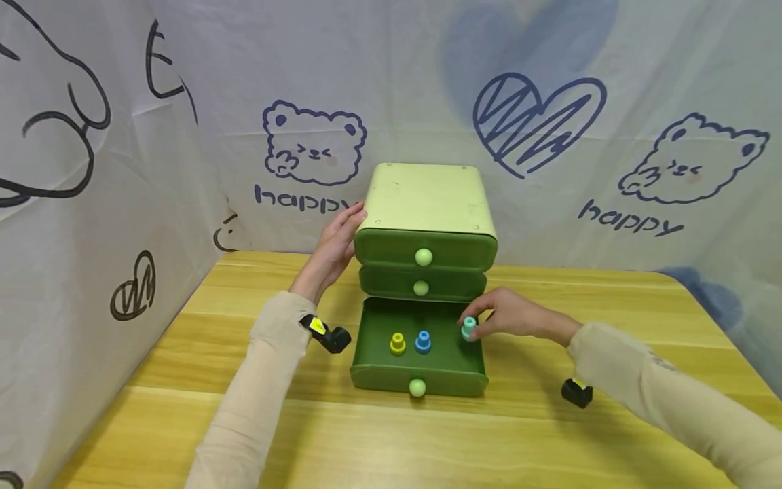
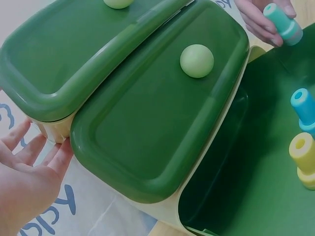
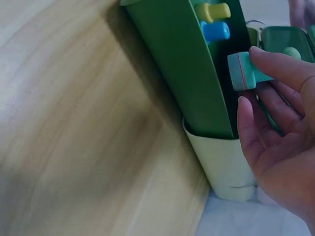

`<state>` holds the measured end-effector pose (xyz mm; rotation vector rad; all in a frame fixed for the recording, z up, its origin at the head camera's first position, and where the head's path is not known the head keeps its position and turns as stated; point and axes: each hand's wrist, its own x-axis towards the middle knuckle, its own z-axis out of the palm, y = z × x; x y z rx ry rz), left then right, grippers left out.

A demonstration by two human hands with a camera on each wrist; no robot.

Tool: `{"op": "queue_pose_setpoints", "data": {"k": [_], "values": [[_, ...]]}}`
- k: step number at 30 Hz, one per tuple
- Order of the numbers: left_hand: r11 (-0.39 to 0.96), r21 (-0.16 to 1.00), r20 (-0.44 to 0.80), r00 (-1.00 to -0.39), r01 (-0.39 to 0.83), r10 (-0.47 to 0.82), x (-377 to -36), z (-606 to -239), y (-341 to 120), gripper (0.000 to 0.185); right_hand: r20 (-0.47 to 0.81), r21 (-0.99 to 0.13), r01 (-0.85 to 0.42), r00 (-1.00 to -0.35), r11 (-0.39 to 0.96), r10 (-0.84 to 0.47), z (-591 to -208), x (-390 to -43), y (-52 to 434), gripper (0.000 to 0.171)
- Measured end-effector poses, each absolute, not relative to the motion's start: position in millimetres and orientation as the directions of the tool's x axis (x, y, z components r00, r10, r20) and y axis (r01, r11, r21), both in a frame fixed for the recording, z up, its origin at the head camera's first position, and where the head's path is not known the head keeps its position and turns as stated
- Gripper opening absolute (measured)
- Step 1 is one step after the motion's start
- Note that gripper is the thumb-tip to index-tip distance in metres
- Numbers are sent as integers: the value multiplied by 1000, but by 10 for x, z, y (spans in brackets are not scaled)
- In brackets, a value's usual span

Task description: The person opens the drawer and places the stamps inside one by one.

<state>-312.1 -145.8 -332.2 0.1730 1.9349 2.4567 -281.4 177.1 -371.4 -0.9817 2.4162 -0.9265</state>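
A small teal stamp (image 1: 469,329) with a wide round base is pinched between the thumb and fingers of my right hand (image 1: 510,312), over the right side of the pulled-out bottom drawer (image 1: 379,356). In the right wrist view, the teal stamp (image 3: 241,71) lies tilted between thumb and fingers. A yellow stamp (image 1: 398,344) and a blue stamp (image 1: 423,342) stand side by side on the drawer floor. My left hand (image 1: 337,246) rests with extended fingers against the left side of the cabinet (image 1: 427,197); its fingertips (image 2: 61,152) touch the pale shell.
Above the bottom drawer, the top drawer (image 1: 391,250) and middle drawer (image 1: 391,282) are closed, each with a round pale knob. The cabinet stands on a wooden table (image 1: 525,435). Behind it hangs a white cloth (image 1: 415,81) with bear and heart drawings.
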Motion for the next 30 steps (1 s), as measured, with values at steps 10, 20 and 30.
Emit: {"op": "queue_pose_setpoints", "data": {"k": [10,20,30], "values": [[-235,970,84,-993,64,78,-3129,-3325,-1445,61,-96,-688,-497,-660,529,-745,-3735,-2804,1624,24],[-238,969,84,-994,65,72,-3122,-3311,-1455,61,-80,-682,-517,-650,517,-755,-3843,-2818,1481,18],[-237,970,78,-995,60,66,-3108,-3320,-1454,60,-95,-663,-524,-649,535,-755,-3922,-2815,1300,18]]}}
